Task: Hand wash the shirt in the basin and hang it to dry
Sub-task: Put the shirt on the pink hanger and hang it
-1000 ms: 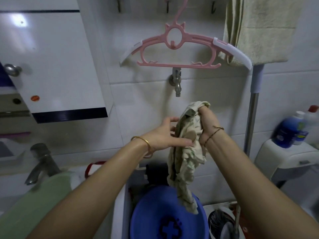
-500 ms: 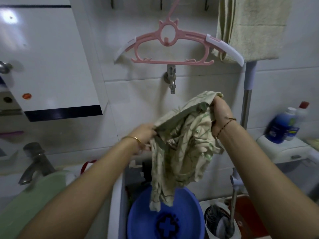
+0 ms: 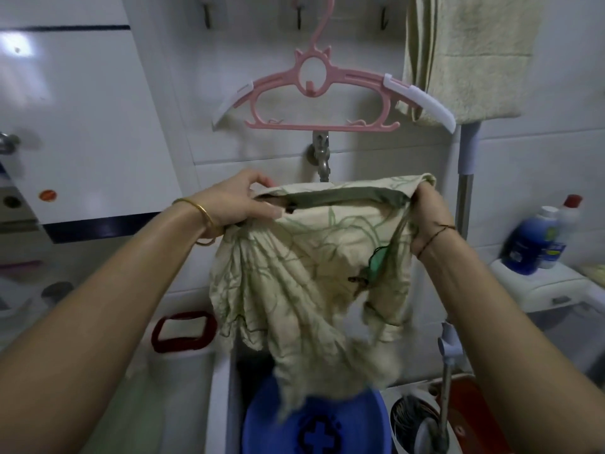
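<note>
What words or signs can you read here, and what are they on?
No words or numbers can be read.
A dark cross, with no letters, on the blue basin.
Label on the blue bottle: too blurred to read.
The orange sticker on the cabinet: too small to read.

two hands (image 3: 242,204) (image 3: 425,217), one shirt (image 3: 311,257), one hanger (image 3: 327,126), one basin (image 3: 262,421), two bottles (image 3: 530,244) (image 3: 565,224).

Down in front of you, the blue basin (image 3: 262,417) carries a dark cross sign (image 3: 316,435) on its bottom. The label on the blue bottle (image 3: 527,244) to your right is too blurred to read.
</note>
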Tool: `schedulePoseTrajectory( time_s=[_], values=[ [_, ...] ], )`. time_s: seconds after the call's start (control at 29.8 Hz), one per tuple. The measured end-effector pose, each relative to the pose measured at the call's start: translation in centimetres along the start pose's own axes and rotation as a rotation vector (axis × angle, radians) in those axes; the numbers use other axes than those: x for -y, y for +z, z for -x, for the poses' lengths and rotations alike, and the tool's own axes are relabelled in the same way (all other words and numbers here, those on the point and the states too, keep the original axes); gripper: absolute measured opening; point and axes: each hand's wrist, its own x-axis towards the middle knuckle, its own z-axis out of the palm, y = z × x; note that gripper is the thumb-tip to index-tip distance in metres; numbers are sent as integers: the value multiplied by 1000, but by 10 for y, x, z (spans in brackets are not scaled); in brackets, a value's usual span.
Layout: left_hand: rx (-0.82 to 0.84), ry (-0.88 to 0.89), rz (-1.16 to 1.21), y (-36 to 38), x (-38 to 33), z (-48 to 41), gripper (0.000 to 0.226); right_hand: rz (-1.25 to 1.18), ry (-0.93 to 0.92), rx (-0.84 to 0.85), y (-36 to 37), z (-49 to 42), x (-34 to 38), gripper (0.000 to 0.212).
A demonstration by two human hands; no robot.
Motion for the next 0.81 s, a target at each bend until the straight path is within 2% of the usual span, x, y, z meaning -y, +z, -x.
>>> schedulePoseTrajectory(
  time_s=[0.07,0.2,0.3,0.44,0.54,0.6,0.67,0.81],
  values=[
    [108,24,-42,3,2,2,44,-134,36,-7,-1,0,4,41],
    [62,121,-28,0,8,-7,26,-245,59,54,-12,-2,7,27],
    [24,131,18,-8,10,-11,7,-208,62,70,-19,-4,11,27],
    [-8,106,265,-9,3,-13,34,-190,199,154,-26,-1,12,30],
    [-77,111,375,5,-7,-17,32,-235,256,235,-26,7,9,21],
    [-110,88,474,17,-14,-20,30,-247,235,270,-27,5,8,34],
    [-109,61,553,26,-21,-23,29,-245,203,287,-29,6,11,36],
    [-114,-19,552,30,-33,-30,21,-203,186,290,-39,3,18,25]
  ],
)
